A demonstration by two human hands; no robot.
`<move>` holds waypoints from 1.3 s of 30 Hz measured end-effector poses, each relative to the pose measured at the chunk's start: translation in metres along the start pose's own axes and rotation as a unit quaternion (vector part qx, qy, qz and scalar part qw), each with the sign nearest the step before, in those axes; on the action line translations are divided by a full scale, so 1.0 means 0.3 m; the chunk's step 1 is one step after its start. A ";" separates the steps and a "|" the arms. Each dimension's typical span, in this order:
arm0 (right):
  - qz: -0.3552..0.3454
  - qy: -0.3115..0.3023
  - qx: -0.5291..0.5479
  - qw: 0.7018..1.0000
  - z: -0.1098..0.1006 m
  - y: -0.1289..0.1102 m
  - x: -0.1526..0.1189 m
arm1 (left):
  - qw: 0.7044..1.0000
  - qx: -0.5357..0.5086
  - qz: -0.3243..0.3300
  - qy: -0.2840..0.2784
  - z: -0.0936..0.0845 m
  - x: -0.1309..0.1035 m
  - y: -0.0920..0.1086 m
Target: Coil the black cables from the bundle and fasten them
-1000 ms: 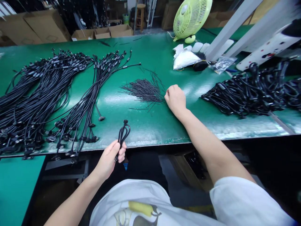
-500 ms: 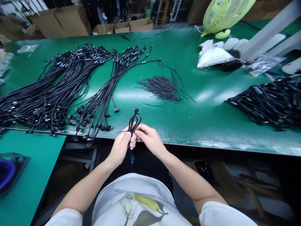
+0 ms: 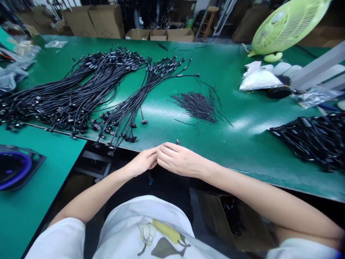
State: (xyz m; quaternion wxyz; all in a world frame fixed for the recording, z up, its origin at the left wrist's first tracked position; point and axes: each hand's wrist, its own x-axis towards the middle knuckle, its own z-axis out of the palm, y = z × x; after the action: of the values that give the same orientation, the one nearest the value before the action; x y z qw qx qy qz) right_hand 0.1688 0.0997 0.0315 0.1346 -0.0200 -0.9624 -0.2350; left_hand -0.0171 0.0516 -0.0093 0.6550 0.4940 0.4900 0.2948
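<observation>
My left hand (image 3: 144, 162) and my right hand (image 3: 178, 159) meet at the table's front edge, fingers closed together. Between them they hold a coiled black cable, mostly hidden by my fingers; only its small metal-tipped connector (image 3: 178, 142) shows above my right hand. Beyond my hands lies a loose heap of short black ties (image 3: 198, 106). To its left, a smaller bunch of long black cables (image 3: 137, 95) fans out beside a bigger pile of the same cables (image 3: 88, 90).
A pile of bundled black cables (image 3: 315, 140) lies at the right. Behind it are white packets (image 3: 260, 79), a grey post (image 3: 320, 68) and a green fan (image 3: 288, 27). A purple-rimmed object (image 3: 18, 167) sits on the lower left table (image 3: 54, 151).
My right hand has turned over and now covers the coiled cable, which stood visible above both hands before. The view has shifted, so the table's contents appear slightly further right.
</observation>
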 end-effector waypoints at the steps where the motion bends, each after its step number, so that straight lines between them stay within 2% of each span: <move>1: -0.005 -0.015 0.004 1.000 -0.007 0.009 0.000 | 1.000 -0.026 -0.010 -0.012 -0.003 -0.005 0.006; 6: -0.020 -0.052 -0.034 0.998 -0.033 -0.005 0.008 | 0.993 -0.106 -0.050 -0.018 -0.008 -0.019 0.015; 12: -0.035 -0.119 -0.096 0.988 -0.042 -0.067 0.034 | 0.996 -0.062 -0.059 -0.012 0.019 -0.001 -0.022; 15: 0.004 -0.143 -0.116 0.983 -0.035 -0.088 0.039 | 0.998 -0.011 -0.058 -0.003 0.031 0.007 -0.012; 19: 0.104 -0.132 -0.125 0.978 -0.019 -0.117 0.049 | 0.998 0.029 -0.056 0.017 0.029 0.014 0.008; 23: 0.109 -0.104 -0.102 0.983 0.000 -0.135 0.057 | 0.998 0.010 -0.068 0.006 0.018 0.017 0.012; 27: 0.094 -0.078 -0.050 0.991 0.020 -0.094 0.055 | 0.996 -0.018 -0.082 0.005 0.012 0.002 0.018; 29: 0.110 -0.082 -0.018 0.990 0.031 -0.046 0.056 | 0.998 -0.026 -0.051 0.012 0.009 -0.003 0.029; 31: 0.157 -0.078 0.036 0.984 0.040 0.001 0.066 | 0.999 -0.027 0.010 0.044 0.005 0.003 0.044; 33: 0.235 -0.038 0.106 0.965 0.048 0.026 0.087 | 0.991 -0.040 0.081 0.098 -0.001 0.022 0.061; 35: 0.327 0.036 0.189 0.925 0.056 0.023 0.110 | 0.978 -0.053 0.144 0.142 -0.010 0.039 0.078; 37: 0.399 0.105 0.308 0.857 0.067 0.002 0.123 | 0.963 -0.002 0.205 0.175 -0.022 0.038 0.094; 39: 0.432 0.123 0.441 0.777 0.079 -0.012 0.116 | 0.937 0.111 0.266 0.197 -0.035 0.011 0.108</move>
State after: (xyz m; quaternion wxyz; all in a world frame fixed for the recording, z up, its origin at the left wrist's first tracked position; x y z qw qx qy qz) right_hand 0.1289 0.1063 0.0191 0.3333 -0.3432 -0.8261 0.2978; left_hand -0.0227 0.0692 0.0196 0.3839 0.6077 0.4900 0.4931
